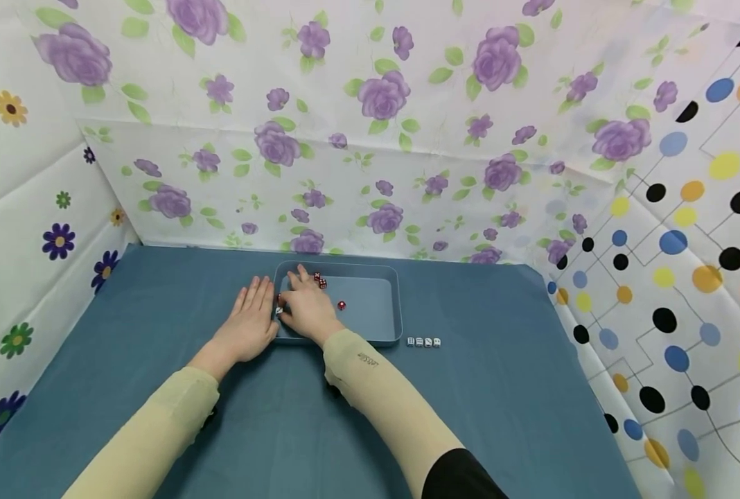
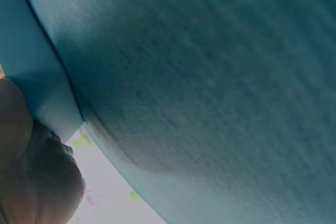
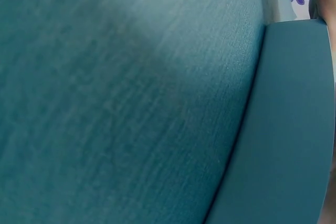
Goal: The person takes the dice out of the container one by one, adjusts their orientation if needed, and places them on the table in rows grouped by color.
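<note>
- The grey-blue tray (image 1: 373, 312) sits on the blue cloth (image 1: 507, 402), near the foot of the floral backdrop (image 1: 345, 125).
- The left hand (image 1: 253, 320) lies along the tray's left side, fingers straight and pressed together; whether it touches the wall I cannot tell.
- The right hand (image 1: 309, 305) reaches over the left part of the tray, two fingers extended toward the far side.
- Its thumb and forefinger stand close about a white die (image 1: 279, 312); whether they pinch it I cannot tell.
- Inside the tray, two red dice (image 1: 323, 283) lie together toward the far side; a single red die (image 1: 341, 305) lies to the right of the right hand.
- Four white dice (image 1: 423, 342) form a row on the cloth, right of the tray's near corner.
</note>
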### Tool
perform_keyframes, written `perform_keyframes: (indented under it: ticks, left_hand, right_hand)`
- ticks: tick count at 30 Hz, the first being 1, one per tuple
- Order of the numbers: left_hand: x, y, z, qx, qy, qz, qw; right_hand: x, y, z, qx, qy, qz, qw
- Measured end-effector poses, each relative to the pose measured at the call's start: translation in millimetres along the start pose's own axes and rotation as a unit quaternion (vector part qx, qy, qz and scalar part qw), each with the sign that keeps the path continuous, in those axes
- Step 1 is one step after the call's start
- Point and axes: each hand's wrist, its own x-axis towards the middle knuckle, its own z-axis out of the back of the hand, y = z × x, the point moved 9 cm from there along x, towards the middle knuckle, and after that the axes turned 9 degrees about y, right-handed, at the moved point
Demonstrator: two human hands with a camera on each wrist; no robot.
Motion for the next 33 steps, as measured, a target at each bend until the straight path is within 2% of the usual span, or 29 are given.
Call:
perform_keyframes:
  ticks: [26,29,33]
  left_hand:
    - [-0.6,0.2,1.1,0.008,0.000,0.007,0.9999]
    - [0.0,-1.6,3.8,0.010,-0.003,0.005,0.9999]
    - [0.7,-1.5,3.2,0.010,0.000,0.009,0.9999]
  right_hand:
    - [0,-3,-5,0.013,0.000,-0.004,1.000]
    - [1,-7,-5,0.021,-0.003,-0.007,1.000]
    - [-3,-11,-3,0.059,-0.003,-0.006,0.998]
